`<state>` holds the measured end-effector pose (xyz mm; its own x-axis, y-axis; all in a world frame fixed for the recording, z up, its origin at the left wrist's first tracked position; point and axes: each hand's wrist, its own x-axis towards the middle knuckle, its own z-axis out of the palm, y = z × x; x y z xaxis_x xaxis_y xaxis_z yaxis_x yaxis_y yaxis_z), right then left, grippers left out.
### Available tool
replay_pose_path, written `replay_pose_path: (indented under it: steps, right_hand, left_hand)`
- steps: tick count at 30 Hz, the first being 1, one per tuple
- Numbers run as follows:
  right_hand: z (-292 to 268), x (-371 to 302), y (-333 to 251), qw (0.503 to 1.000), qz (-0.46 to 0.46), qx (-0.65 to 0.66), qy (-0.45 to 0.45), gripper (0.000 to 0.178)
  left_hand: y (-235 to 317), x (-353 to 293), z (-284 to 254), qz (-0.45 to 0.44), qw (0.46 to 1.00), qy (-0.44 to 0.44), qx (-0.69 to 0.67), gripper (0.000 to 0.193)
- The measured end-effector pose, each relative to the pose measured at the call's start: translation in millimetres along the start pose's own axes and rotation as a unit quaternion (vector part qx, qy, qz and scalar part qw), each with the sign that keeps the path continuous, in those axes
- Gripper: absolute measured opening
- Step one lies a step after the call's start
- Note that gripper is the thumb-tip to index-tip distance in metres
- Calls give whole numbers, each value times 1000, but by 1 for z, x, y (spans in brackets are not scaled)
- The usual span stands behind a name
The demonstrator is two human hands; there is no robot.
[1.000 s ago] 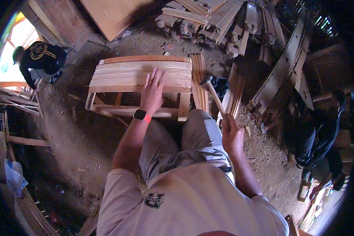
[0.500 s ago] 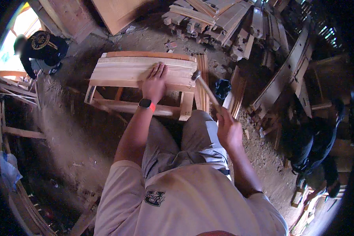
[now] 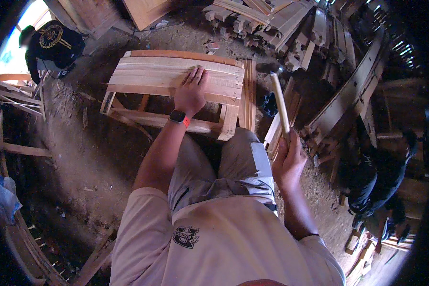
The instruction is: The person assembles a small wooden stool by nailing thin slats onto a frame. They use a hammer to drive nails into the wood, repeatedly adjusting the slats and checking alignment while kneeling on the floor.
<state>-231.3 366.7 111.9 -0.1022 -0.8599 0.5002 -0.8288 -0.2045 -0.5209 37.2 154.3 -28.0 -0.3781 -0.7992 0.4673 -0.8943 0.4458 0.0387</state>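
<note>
In front of me stands a low wooden frame (image 3: 143,76), its top covered by pale slats and its near part open between bars. My left hand (image 3: 189,94) lies on the slats with its fingers stretched out, gripping nothing. A hammer (image 3: 280,102) is in my right hand (image 3: 290,163), with the fingers wrapped round the lower end of its wooden handle. The hammer is raised to the right of the frame, apart from it; its head is blurred and hard to make out.
Loose boards (image 3: 249,90) lie beside the frame's right end, near a dark bundle (image 3: 269,105). A pile of wood strips (image 3: 267,28) fills the far right. One person (image 3: 55,45) crouches far left, another (image 3: 381,176) at the right. Timber frames (image 3: 26,148) stand left.
My right hand has moved up and to the right, lifting the hammer's head away from the right end of the slats. My left hand has stayed flat on the slats.
</note>
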Motion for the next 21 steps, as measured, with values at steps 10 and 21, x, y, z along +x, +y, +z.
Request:
replay_pose_path:
  steps: [10,21]
  right_hand:
    - [-8,0,-1,999,36,0,-31,31]
    - [-1,0,6,1000,-10,-16,4,30]
  left_hand:
    - [1,0,2,-11,999,21,-41,65]
    - [-3,-3,0,-8,1000,-18,-13,71]
